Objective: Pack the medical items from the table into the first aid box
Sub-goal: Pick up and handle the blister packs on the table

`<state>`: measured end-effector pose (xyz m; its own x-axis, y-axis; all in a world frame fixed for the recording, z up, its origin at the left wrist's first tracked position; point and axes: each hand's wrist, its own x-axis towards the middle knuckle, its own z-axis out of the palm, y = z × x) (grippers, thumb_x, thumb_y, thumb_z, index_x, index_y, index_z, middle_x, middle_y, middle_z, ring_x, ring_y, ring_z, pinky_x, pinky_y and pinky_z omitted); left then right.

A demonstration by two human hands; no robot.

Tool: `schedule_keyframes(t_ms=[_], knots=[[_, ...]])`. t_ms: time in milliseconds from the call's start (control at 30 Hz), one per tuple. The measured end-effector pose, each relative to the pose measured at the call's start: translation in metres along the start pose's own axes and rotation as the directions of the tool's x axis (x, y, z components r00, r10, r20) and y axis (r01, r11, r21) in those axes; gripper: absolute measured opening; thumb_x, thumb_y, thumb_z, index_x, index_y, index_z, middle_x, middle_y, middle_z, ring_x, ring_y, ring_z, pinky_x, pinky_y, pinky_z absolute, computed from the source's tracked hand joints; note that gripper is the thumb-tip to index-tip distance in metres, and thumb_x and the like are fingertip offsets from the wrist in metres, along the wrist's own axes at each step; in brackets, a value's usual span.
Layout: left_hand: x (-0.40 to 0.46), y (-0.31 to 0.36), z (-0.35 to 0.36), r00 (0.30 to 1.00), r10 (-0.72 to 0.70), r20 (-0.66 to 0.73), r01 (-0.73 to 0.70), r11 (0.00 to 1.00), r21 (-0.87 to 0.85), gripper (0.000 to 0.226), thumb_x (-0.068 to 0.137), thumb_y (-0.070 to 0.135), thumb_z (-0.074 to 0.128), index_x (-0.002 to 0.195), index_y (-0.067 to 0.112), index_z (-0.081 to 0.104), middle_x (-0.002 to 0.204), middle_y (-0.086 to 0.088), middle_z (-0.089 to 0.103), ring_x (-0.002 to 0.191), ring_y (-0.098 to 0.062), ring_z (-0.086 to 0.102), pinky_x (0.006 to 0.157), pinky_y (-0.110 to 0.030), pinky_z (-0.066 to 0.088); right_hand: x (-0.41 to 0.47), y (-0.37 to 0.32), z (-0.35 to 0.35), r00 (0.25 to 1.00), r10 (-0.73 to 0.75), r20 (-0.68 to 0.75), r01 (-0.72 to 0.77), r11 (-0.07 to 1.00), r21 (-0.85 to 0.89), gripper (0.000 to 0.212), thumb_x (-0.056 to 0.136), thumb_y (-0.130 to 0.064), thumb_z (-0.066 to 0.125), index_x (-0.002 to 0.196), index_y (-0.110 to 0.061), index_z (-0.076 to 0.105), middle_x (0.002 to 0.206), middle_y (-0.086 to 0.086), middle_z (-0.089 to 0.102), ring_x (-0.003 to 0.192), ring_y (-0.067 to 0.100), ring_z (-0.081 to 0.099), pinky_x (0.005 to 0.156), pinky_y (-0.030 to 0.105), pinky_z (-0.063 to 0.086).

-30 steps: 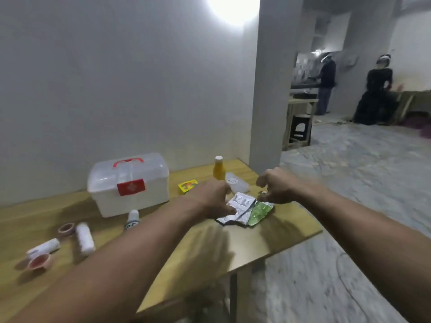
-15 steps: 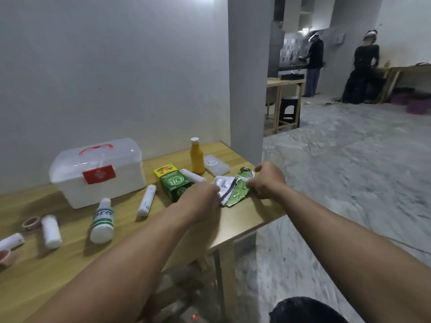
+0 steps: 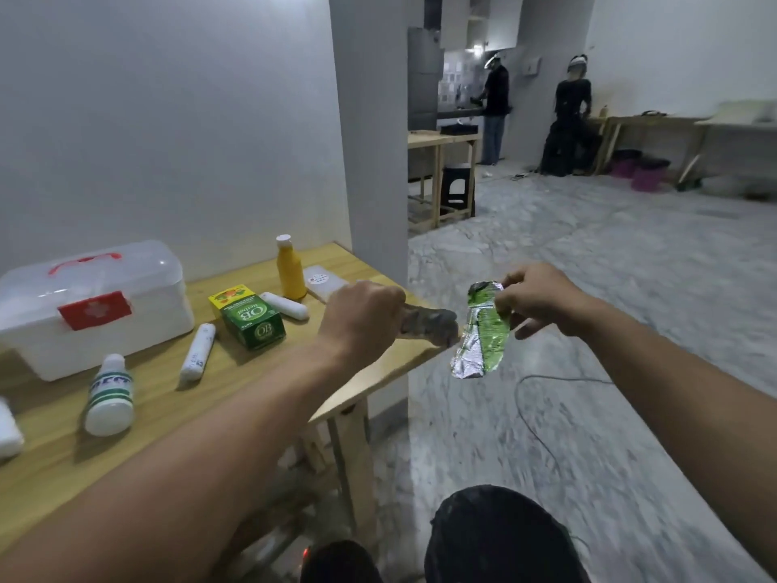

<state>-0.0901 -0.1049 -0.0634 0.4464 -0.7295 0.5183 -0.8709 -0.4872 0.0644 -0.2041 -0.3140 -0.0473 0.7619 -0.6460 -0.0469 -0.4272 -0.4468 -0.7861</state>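
Note:
My right hand pinches a green and silver foil blister strip, which hangs in the air past the table's right edge. My left hand is closed on a blurred bundle of silver pill strips at the table's corner. The white first aid box with a red handle and red latch stands shut at the back left of the wooden table. On the table lie a green OB box, a yellow bottle, two white rolls, a white bottle with green stripes and a flat white packet.
A grey pillar stands just behind the table's right end. A black cable runs across the marble floor. Two people stand far back by wooden tables, with a black stool and purple buckets.
Both hands have lifted off the table with the strips. The right hand pulled the green strip up and rightward, away from the bundle in the left hand. The view has swung right.

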Motion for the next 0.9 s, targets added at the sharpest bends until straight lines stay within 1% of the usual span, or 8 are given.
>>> schedule_keyframes(t_ms=[133, 267, 433, 533, 600, 667, 833, 900], knots=[[0.000, 0.058, 0.004, 0.998, 0.051, 0.041, -0.045, 0.989, -0.144, 0.022, 0.080, 0.008, 0.053, 0.080, 0.006, 0.075, 0.071, -0.015, 0.069, 0.061, -0.034, 0.055, 0.055, -0.035, 0.043, -0.029, 0.031, -0.031, 0.997, 0.074, 0.015, -0.073, 0.995, -0.075, 0.009, 0.077, 0.004, 0.061, 0.082, 0.003, 0.067, 0.070, 0.019, 0.067, 0.055, 0.026, 0.066, 0.048, 0.032, 0.057], [-0.008, 0.096, 0.037, 0.973, 0.106, 0.203, -0.065, 0.978, -0.198, 0.021, 0.071, 0.000, 0.055, 0.080, 0.003, 0.074, 0.072, -0.018, 0.067, 0.068, -0.037, 0.059, 0.059, -0.038, 0.048, -0.049, 0.075, -0.033, 0.985, 0.172, 0.013, -0.170, 0.979, -0.109, 0.009, 0.078, 0.006, 0.061, 0.083, 0.004, 0.067, 0.071, 0.022, 0.068, 0.056, 0.028, 0.067, 0.050, 0.036, 0.060], [-0.038, 0.114, 0.108, 0.903, 0.062, 0.424, 0.002, 0.989, -0.147, 0.019, 0.073, -0.005, 0.053, 0.078, 0.004, 0.069, 0.074, -0.014, 0.064, 0.073, -0.034, 0.061, 0.057, -0.033, 0.040, -0.056, 0.139, 0.005, 0.956, 0.291, 0.021, -0.286, 0.948, -0.142, 0.010, 0.075, 0.011, 0.061, 0.076, 0.001, 0.064, 0.068, 0.024, 0.070, 0.057, 0.032, 0.071, 0.055, 0.046, 0.062], [-0.062, 0.116, 0.152, 0.847, 0.016, 0.531, 0.040, 0.995, -0.094, 0.019, 0.072, -0.010, 0.052, 0.061, 0.006, 0.052, 0.058, -0.009, 0.043, 0.068, -0.036, 0.054, 0.055, -0.033, 0.035, -0.055, 0.181, 0.040, 0.931, 0.364, 0.026, -0.354, 0.918, -0.179, 0.012, 0.074, 0.010, 0.059, 0.074, 0.000, 0.065, 0.072, 0.025, 0.072, 0.060, 0.035, 0.073, 0.057, 0.048, 0.062], [-0.079, 0.117, 0.178, 0.808, -0.013, 0.588, 0.084, 0.992, -0.094, 0.016, 0.074, -0.010, 0.052, 0.070, 0.003, 0.060, 0.062, -0.009, 0.049, 0.069, -0.034, 0.055, 0.057, -0.035, 0.040, -0.056, 0.207, 0.062, 0.914, 0.405, 0.026, -0.391, 0.896, -0.211, 0.013, 0.074, 0.009, 0.057, 0.076, 0.001, 0.066, 0.073, 0.024, 0.072, 0.056, 0.034, 0.072, 0.055, 0.048, 0.062], [-0.094, 0.118, 0.199, 0.770, -0.048, 0.637, 0.153, 0.982, -0.111, 0.019, 0.079, -0.007, 0.053, 0.087, 0.001, 0.067, 0.081, -0.015, 0.061, 0.072, -0.032, 0.058, 0.062, -0.035, 0.045, -0.057, 0.229, 0.081, 0.901, 0.432, 0.021, -0.415, 0.876, -0.246, 0.015, 0.073, 0.009, 0.054, 0.079, 0.004, 0.067, 0.075, 0.025, 0.071, 0.051, 0.034, 0.071, 0.052, 0.046, 0.061], [-0.117, 0.122, 0.234, 0.694, -0.094, 0.713, 0.281, 0.948, -0.148, 0.015, 0.084, 0.000, 0.051, 0.086, 0.005, 0.065, 0.084, -0.017, 0.061, 0.070, -0.028, 0.055, 0.061, -0.034, 0.041, -0.053, 0.269, 0.110, 0.869, 0.493, 0.025, -0.464, 0.833, -0.300, 0.012, 0.073, 0.011, 0.054, 0.073, 0.001, 0.063, 0.077, 0.024, 0.069, 0.049, 0.033, 0.070, 0.048, 0.046, 0.060], [-0.120, 0.122, 0.240, 0.668, -0.094, 0.738, 0.341, 0.920, -0.191, 0.010, 0.086, 0.011, 0.058, 0.092, 0.009, 0.066, 0.089, -0.013, 0.065, 0.072, -0.025, 0.056, 0.063, -0.032, 0.044, -0.053, 0.278, 0.114, 0.865, 0.502, 0.023, -0.466, 0.818, -0.336, 0.006, 0.075, 0.006, 0.059, 0.077, 0.003, 0.064, 0.077, 0.021, 0.069, 0.050, 0.031, 0.070, 0.047, 0.042, 0.060]])
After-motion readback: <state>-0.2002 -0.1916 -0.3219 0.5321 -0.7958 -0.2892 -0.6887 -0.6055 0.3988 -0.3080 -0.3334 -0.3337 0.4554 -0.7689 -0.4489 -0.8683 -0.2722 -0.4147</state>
